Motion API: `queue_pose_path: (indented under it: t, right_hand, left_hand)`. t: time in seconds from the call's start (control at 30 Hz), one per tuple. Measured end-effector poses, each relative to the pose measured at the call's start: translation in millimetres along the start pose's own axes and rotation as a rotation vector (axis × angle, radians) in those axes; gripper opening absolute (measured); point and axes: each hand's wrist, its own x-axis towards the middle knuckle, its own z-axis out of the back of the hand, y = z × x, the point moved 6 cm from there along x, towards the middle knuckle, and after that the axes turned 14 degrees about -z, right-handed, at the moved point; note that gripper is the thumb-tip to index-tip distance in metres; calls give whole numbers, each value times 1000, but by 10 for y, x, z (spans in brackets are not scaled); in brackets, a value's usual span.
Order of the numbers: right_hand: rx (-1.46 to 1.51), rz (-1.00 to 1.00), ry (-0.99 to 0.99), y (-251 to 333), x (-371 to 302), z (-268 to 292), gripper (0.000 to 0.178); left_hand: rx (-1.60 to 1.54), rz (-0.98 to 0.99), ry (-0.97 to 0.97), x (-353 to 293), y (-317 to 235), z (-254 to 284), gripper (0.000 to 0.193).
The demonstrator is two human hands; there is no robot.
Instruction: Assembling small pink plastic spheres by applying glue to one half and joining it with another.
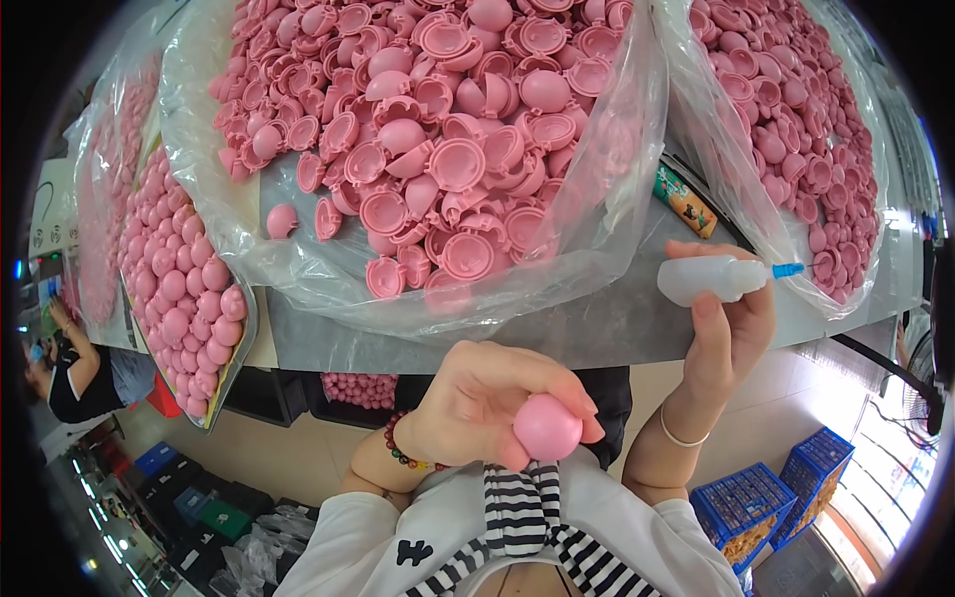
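Close to my body, my left hand (497, 403) grips a glossy pink plastic ball (548, 428) between thumb and fingers. Its visible side looks round and whole; the rest is hidden by my palm. Off to the right, my right hand (731, 318) is raised with a small translucent squeeze bottle (711, 279) held across its fingers. The bottle lies sideways, its blue-based needle tip (788, 270) pointing right, away from the ball. Beyond both hands, a large heap of pink half-shells (458, 164) rests on a clear plastic sheet (597, 289) on the grey table (328, 333).
A second heap of pink shells (796, 129) lies in plastic at the right. At the left, a tray (234, 373) holds many closed pink balls (179, 284). A colourful printed packet (684, 202) sits between the heaps. Blue crates (741, 507) stand on the floor; another person (85, 368) is far left.
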Motion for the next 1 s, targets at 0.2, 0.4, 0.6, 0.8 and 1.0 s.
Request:
queue_pose_path:
  t: [0.2, 0.4, 0.6, 0.8, 1.0]
  right_hand:
    - [-61, -24, 26, -64, -113, -42, 29]
    - [-205, 3, 91, -72, -106, -5, 29]
    - [-267, 0, 113, 4, -94, -101, 25]
    - [-233, 25, 56, -29, -83, -66, 26]
    - [-245, 66, 114, -2, -127, -103, 26]
  left_hand:
    - [439, -340, 490, -6, -508, -241, 25]
    - [2273, -457, -469, -479, -2277, 491, 26]
    - [2598, -472, -569, -659, -2795, 626, 26]
    - [2370, -365, -270, -79, -1705, 406, 23]
    - [2442, -144, -251, 38, -1625, 600, 21]
